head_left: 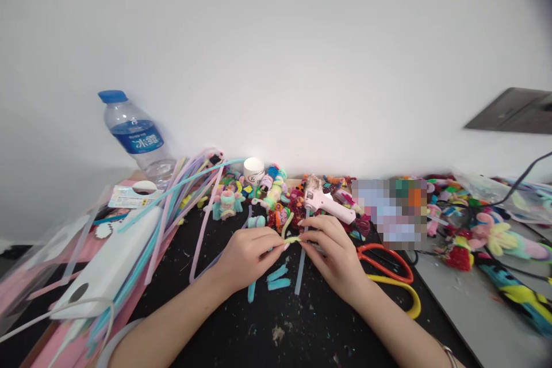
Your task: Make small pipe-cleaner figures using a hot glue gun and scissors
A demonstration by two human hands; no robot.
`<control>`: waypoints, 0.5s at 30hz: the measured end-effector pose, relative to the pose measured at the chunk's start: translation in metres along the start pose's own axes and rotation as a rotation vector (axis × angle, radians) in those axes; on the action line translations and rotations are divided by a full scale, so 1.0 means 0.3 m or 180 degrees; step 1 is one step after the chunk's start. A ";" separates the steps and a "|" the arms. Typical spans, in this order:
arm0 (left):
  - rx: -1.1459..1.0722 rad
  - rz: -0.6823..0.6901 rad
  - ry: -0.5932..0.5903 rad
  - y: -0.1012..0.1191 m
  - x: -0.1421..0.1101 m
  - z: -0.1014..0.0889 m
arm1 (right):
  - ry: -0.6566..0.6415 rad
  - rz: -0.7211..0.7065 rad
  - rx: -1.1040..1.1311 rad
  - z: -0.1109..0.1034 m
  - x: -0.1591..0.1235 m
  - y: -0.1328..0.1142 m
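Observation:
Between my two hands is a pale yellow pipe cleaner [292, 239], with one end bent upward. The fingertips of my left hand [252, 256] pinch it from the left. My right hand [331, 256] pinches the same piece from the right, close to the left fingertips. Just below lie short cut pieces of blue pipe cleaner [278, 283] on the black mat [241, 333]. A translucent glue stick [301, 270] hangs from the pink glue gun [328, 204] behind my right hand. Rolled blue and yellow pipe cleaner [256, 222] sits behind my left hand.
Scissors with red and yellow handles [390, 273] lie right of my right hand. Long pastel pipe cleaners [166, 224], a white power bank [107, 259] and a water bottle [135, 132] are at left. A paper cup [253, 171] and colourful figures line the wall; dark cables run at right.

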State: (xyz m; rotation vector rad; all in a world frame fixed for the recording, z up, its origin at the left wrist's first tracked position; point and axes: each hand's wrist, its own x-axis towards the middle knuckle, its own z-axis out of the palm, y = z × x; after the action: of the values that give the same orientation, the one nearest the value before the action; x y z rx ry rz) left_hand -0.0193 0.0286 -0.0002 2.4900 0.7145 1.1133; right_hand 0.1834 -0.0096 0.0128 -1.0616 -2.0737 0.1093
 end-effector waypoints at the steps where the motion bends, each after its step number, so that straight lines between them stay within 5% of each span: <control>1: 0.0007 -0.0011 -0.0012 -0.001 0.000 0.000 | 0.0006 0.0003 -0.0006 0.000 0.000 0.000; 15: -0.0024 -0.0111 -0.0054 -0.010 0.004 -0.005 | -0.0079 -0.0011 -0.0084 -0.014 0.008 0.004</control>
State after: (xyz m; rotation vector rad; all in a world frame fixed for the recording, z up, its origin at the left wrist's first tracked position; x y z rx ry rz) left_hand -0.0207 0.0319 0.0001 2.4682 0.7448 1.0795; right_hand 0.1863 -0.0082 0.0166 -1.0777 -2.1044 0.0940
